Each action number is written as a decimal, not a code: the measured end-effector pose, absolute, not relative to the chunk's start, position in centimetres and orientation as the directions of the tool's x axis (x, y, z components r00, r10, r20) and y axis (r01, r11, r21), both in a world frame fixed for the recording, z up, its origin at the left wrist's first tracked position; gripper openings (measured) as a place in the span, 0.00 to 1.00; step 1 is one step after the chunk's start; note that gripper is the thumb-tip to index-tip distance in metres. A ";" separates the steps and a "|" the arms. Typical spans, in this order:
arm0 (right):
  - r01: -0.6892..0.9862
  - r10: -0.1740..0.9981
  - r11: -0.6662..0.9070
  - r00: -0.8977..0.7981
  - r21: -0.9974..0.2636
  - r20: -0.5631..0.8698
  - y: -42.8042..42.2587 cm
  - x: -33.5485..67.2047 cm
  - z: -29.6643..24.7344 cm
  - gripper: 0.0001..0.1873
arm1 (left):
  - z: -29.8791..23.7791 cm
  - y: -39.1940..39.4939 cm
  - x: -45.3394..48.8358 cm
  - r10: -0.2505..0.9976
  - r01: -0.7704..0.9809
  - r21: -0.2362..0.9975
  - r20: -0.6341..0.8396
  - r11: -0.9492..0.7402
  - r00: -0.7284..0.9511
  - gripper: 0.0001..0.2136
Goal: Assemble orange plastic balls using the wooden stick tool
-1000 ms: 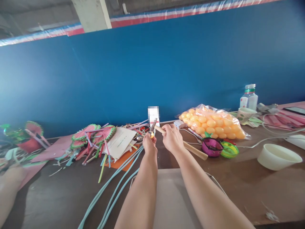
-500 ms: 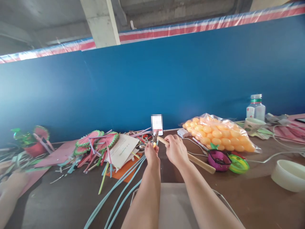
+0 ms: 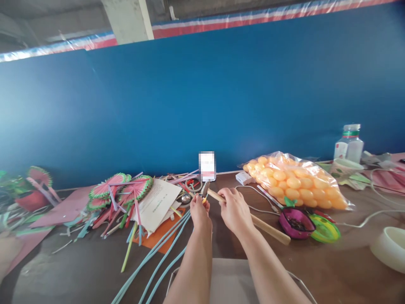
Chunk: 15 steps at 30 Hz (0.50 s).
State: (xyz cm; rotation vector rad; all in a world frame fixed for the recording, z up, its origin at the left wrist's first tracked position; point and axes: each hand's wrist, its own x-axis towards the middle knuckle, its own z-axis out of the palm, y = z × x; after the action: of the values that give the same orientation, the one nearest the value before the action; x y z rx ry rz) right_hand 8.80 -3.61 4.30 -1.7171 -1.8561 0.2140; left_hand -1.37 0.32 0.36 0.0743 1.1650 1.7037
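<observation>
My right hand (image 3: 234, 209) is closed around the pale wooden handle (image 3: 268, 228) of what looks like a hammer. Its dark narrow head (image 3: 206, 187) is just above my left fingertips. Pinched in my left hand (image 3: 200, 211) is a small yellow and silver piece (image 3: 203, 198), mostly covered by the fingers. A shiny round metal object (image 3: 185, 198) lies left of that hand. Behind both hands stands a phone (image 3: 207, 166) with a blurred screen.
Pale blue strips (image 3: 155, 253) run beside my left forearm. Paper fans (image 3: 109, 190) and a printed sheet (image 3: 160, 198) lie left. To the right are a bag of orange balls (image 3: 292, 181), a purple container (image 3: 295, 223) and a tape roll (image 3: 390, 249). Another person's blurred hand (image 3: 9, 249) shows far left.
The view has shifted slightly, so the surroundings sit differently in the frame. Both hands keep their grips, with the dark head still close above the left fingers.
</observation>
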 end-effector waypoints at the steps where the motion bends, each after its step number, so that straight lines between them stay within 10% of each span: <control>1: 0.852 0.950 0.155 0.010 -0.500 0.311 -3.6 8.8 4.3 0.13 | 0.3 0.3 -1.4 0.756 -0.695 0.719 -0.449 -0.010 -0.476 0.04; 15: 0.827 0.936 0.167 0.038 -0.537 0.350 -3.6 9.0 4.4 0.12 | 0.1 0.0 -1.2 0.768 -0.659 0.752 -0.416 -0.010 -0.488 0.05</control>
State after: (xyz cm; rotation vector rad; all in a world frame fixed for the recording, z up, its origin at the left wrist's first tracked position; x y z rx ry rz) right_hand 8.96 -3.60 4.37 -1.6734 -1.8004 0.2153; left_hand -1.21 0.02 0.09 0.1337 1.1872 1.7114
